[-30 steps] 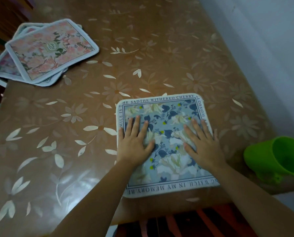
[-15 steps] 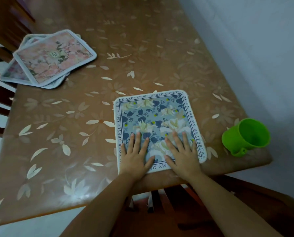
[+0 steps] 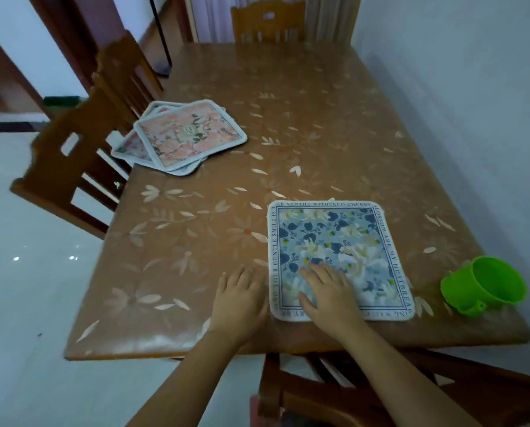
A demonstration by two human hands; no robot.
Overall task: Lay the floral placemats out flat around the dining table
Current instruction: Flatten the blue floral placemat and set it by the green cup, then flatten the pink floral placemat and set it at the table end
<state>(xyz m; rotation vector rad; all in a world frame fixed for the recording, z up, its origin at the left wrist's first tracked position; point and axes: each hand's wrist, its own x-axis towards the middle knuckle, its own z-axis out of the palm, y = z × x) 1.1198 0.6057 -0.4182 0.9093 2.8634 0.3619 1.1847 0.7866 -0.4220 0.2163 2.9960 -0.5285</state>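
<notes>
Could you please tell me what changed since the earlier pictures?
The left hand slid off the blue placemat onto the table beside it; the right hand drew back toward the near edge, still flat on the placemat. Pink stack and green cup stayed put.

Dim, even indoor light. Cool grey-blue cast on the wall right of the bench and on the floor left of it. No hard shadows. Pale sheen on the glossy bench cover at its near left corner; two small bright glints on the floor left of the bench. Chair at the bench's left side is smeared with blur; left hand and right hand at the near edge are soft-edged. Wide-angle bowing: the bench's edges curve and splay outward. Fine compression noise throughout.
</notes>
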